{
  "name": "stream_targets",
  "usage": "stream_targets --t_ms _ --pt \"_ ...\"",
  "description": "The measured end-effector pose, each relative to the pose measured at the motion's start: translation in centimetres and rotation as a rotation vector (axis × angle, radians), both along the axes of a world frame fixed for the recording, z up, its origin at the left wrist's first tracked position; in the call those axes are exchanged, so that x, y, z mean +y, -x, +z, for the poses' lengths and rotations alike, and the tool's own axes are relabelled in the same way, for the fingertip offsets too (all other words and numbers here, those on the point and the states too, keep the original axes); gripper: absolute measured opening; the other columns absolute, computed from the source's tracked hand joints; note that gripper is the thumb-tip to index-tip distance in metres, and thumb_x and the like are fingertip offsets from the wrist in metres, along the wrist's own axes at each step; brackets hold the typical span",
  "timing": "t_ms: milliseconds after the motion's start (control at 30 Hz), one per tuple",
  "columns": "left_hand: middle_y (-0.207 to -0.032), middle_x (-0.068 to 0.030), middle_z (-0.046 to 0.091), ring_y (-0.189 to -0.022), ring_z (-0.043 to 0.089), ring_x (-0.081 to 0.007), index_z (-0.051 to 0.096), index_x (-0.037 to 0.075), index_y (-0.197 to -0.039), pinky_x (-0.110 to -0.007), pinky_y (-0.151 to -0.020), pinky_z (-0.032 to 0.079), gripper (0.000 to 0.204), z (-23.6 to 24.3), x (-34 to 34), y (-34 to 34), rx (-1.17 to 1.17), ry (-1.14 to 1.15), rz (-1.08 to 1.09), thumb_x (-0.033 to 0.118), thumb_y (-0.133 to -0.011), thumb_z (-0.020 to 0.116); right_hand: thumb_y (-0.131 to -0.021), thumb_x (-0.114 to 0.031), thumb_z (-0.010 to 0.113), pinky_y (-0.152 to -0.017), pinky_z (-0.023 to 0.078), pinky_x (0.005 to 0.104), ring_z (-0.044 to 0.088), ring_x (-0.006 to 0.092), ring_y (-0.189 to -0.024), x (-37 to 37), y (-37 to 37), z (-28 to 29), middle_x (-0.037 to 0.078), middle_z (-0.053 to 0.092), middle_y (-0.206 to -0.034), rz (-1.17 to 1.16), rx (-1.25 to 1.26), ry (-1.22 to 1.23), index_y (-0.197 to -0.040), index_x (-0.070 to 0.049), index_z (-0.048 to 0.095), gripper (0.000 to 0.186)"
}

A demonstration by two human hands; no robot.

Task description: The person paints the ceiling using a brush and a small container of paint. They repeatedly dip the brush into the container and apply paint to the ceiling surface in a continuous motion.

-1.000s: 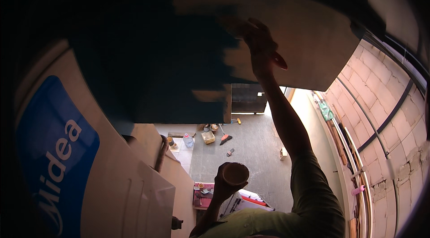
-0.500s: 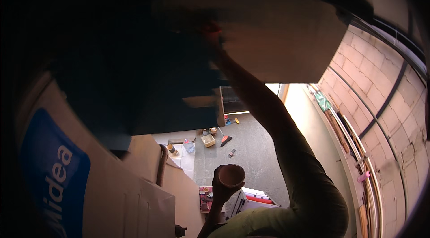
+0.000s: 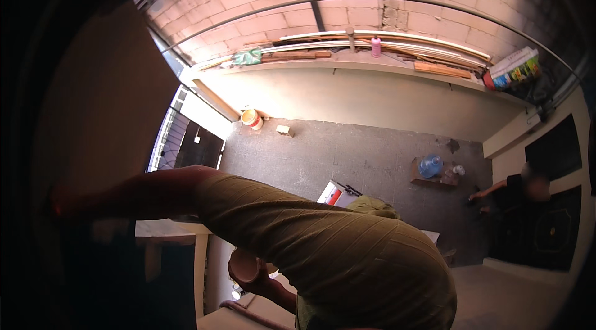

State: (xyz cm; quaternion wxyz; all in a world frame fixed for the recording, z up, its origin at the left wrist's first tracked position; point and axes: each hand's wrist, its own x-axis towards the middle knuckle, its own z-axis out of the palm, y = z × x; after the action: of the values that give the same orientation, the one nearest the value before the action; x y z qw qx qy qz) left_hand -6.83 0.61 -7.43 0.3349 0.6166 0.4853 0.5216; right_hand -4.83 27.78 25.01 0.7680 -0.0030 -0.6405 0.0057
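Below the sleeve, my left hand (image 3: 266,285) is closed round a round clay-coloured cup (image 3: 245,264), its mouth facing up; what is inside does not show clearly. My right arm stretches to the far left in an olive sleeve (image 3: 323,230). At its end my right hand (image 3: 61,201) is in deep shadow against a large panel, and its fingers cannot be made out. Above the hand the panel is a bare brownish surface (image 3: 99,94); below it lies a dark teal area (image 3: 99,274) with an uneven edge.
A ledge with long pipes and wood strips (image 3: 372,44) runs along the block wall. Far below on the floor are a bucket (image 3: 251,119), a small box (image 3: 284,131) and a blue water jug (image 3: 429,166). Another person (image 3: 512,193) is at the right, by dark doors.
My view has swung right, bringing the block wall, more floor and another person into sight. The right hand and panel now appear at the far left. The left hand still holds the cup.
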Motion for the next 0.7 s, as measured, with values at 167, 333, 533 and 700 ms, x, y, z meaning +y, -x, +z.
stream_targets --t_ms 167,333,533,700 --pt "-0.115 -0.0118 0.059 -0.104 0.06 -0.0229 0.044 0.003 -0.125 -0.036 -0.092 0.05 0.084 0.2 1.3 -1.8 0.041 -0.006 -0.062 0.006 -0.055 0.09 -0.082 -0.02 0.073 -0.081 0.055 0.0345 0.065 0.0211 -0.096 0.4 -6.1 1.1 0.013 0.066 -0.108 -0.139 -0.004 -0.027 -0.109 -0.009 0.067 0.03" --pt "-0.115 -0.0118 0.059 -0.104 0.06 -0.0229 0.044 0.003 -0.125 -0.036 -0.092 0.05 0.084 1.5 0.5 0.7 0.063 -0.022 0.001 0.006 -0.054 0.09 -0.08 -0.021 0.074 -0.08 0.056 0.0352 0.067 0.0222 -0.095 -0.9 -5.1 2.9 0.014 0.068 -0.108 -0.099 0.1 -0.048 -0.109 -0.009 0.068 0.032" --pt "-0.114 -0.0118 0.059 -0.104 0.061 -0.0229 0.044 0.003 -0.125 -0.036 -0.091 0.05 0.085 0.9 -1.9 1.9 0.012 -0.026 0.071 0.006 -0.054 0.09 -0.08 -0.019 0.075 -0.075 0.057 0.0288 0.069 0.0192 -0.091 -2.4 -2.9 2.2 0.013 0.07 -0.106 0.316 0.028 0.384 -0.112 -0.004 0.068 0.036" --pt "-0.114 -0.0118 0.06 -0.104 0.061 -0.0229 0.045 0.003 -0.124 -0.036 -0.091 0.05 0.085 1.5 -3.0 1.7 0.03 -0.048 0.19 0.005 -0.053 0.091 -0.082 -0.019 0.072 -0.085 0.054 0.0325 0.066 0.0204 -0.102 -2.5 2.9 2.4 0.011 0.064 -0.122 0.285 -0.041 0.291 -0.117 -0.007 0.066 0.038"
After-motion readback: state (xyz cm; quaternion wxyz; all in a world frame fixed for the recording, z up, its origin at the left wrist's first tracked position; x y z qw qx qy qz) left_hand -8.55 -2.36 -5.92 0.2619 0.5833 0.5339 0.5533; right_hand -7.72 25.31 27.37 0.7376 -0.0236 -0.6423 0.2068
